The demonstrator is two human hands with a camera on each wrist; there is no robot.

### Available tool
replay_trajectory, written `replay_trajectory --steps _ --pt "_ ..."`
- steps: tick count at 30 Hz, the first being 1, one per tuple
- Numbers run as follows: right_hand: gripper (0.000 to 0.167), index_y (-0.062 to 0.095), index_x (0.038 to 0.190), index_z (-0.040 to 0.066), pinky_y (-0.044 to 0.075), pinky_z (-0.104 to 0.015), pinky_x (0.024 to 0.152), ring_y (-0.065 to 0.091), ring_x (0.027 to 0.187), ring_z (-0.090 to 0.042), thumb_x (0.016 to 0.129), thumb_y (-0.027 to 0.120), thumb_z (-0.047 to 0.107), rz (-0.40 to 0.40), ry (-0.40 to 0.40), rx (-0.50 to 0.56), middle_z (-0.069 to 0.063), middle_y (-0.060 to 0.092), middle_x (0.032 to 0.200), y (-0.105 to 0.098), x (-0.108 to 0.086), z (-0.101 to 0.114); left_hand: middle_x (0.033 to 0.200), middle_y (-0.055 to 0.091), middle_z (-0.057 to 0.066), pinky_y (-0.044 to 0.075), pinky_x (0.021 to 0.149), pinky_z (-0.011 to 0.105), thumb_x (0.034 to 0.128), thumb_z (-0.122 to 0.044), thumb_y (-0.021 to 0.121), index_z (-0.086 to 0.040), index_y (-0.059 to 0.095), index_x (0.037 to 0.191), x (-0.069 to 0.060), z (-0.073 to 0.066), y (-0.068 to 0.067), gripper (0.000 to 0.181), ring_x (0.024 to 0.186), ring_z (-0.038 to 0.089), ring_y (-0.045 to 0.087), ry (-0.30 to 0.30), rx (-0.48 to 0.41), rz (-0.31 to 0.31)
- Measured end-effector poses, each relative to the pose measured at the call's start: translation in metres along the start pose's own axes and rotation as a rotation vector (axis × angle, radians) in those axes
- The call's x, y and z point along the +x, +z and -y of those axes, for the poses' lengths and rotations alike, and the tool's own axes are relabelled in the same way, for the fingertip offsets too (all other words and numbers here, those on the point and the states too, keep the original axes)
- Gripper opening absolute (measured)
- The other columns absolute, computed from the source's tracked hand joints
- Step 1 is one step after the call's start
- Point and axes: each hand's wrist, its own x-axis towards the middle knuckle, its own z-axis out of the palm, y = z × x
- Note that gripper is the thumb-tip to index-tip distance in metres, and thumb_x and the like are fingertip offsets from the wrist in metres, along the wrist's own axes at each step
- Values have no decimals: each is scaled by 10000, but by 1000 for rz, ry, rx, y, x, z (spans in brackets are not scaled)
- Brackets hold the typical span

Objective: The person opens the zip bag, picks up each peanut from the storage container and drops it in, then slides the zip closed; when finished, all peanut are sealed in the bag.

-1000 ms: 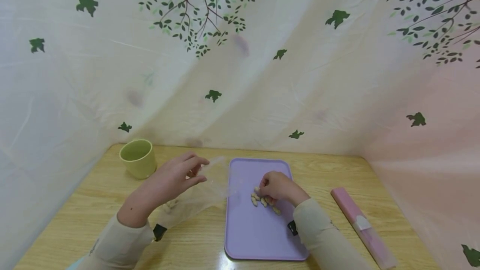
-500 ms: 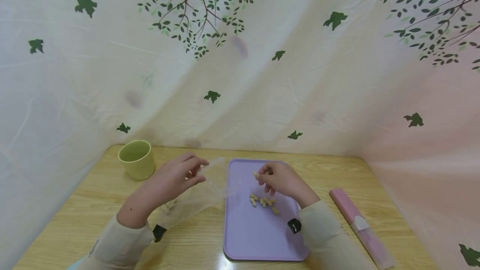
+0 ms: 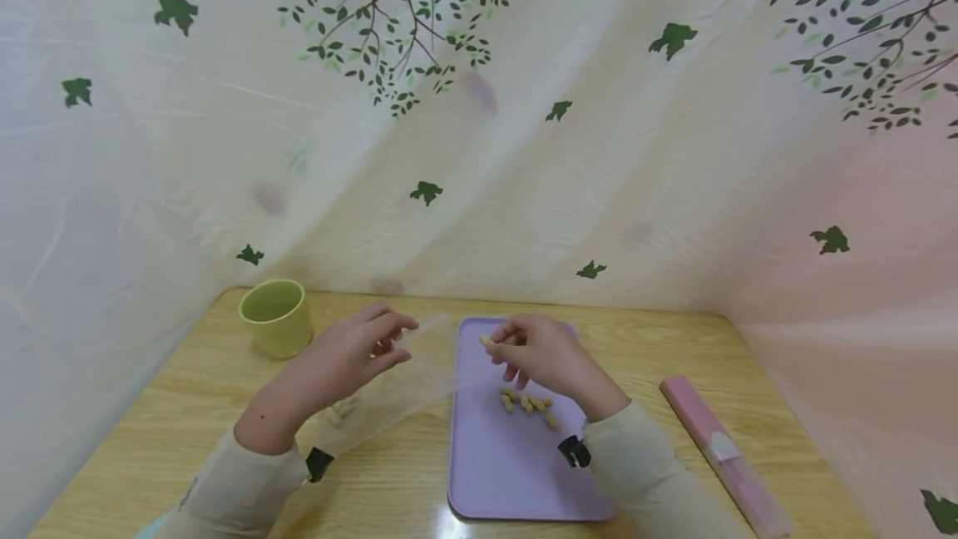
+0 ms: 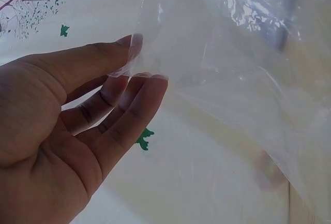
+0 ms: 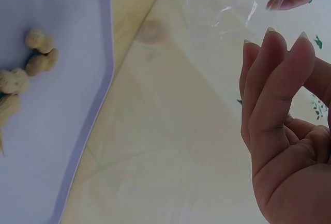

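Note:
In the head view my left hand (image 3: 333, 368) pinches the mouth edge of a clear plastic bag (image 3: 419, 377). The left wrist view shows thumb and fingers on that film (image 4: 222, 63). Several peanuts (image 3: 340, 410) lie inside the bag, low on its left. My right hand (image 3: 546, 356) pinches one peanut (image 3: 486, 341) between its fingertips, above the far part of the purple tray (image 3: 494, 472) and a little right of the bag's mouth. Beneath that hand, several unshelled peanuts (image 3: 527, 403) lie in a loose group on the tray. The right wrist view hides the held peanut behind the fingers (image 5: 282, 74).
A green cup (image 3: 277, 327) stands at the table's back left, beyond my left forearm. To the right of the tray lies a long pink package (image 3: 722, 447) with a white band. Patterned cloth (image 3: 479, 148) surrounds the wooden table (image 3: 389, 489).
My right hand has picked a peanut from the group on the tray, raised it and carried it left toward the bag. The left hand and bag look unmoved.

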Motion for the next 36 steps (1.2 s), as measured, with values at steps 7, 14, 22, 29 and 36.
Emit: replay_trajectory --steps 7,14,22,29,36 --pt "203 721 1071 82 630 -340 599 744 721 -253 1033 732 282 17 -24 18 -45 762 893 7 0 10 1099 702 48 626 780 294 989 -162 777 -94 716 1282 1 -1 0 308 906 130 711 -4 4 4" --pt "142 725 1056 83 636 -357 605 712 684 -190 1032 727 223 48 -26 29 -64 738 885 14 3 16 1103 703 50 624 772 289 987 -173 782 -89 715 1282 1 -2 -1 315 903 133 714 2 3 3" --pt "126 724 1046 79 623 -328 583 704 665 -190 1023 736 203 46 -13 7 -63 728 872 18 5 16 1105 696 36 628 776 289 988 -178 780 -97 716 1283 1 -3 -1 312 908 135 722 2 3 0" --pt "120 721 1059 76 627 -333 590 705 672 -190 1024 729 191 41 -3 11 -64 734 885 19 5 18 1100 698 51 632 779 302 983 -169 784 -77 718 1272 2 -3 -1 311 902 145 723 15 0 -12" --pt "140 729 1081 98 628 -333 596 707 680 -188 1030 729 229 19 11 -5 -50 741 905 18 4 17 1086 689 25 628 776 290 982 -164 785 -97 721 1273 1 -3 -2 305 903 130 713 23 5 -8"
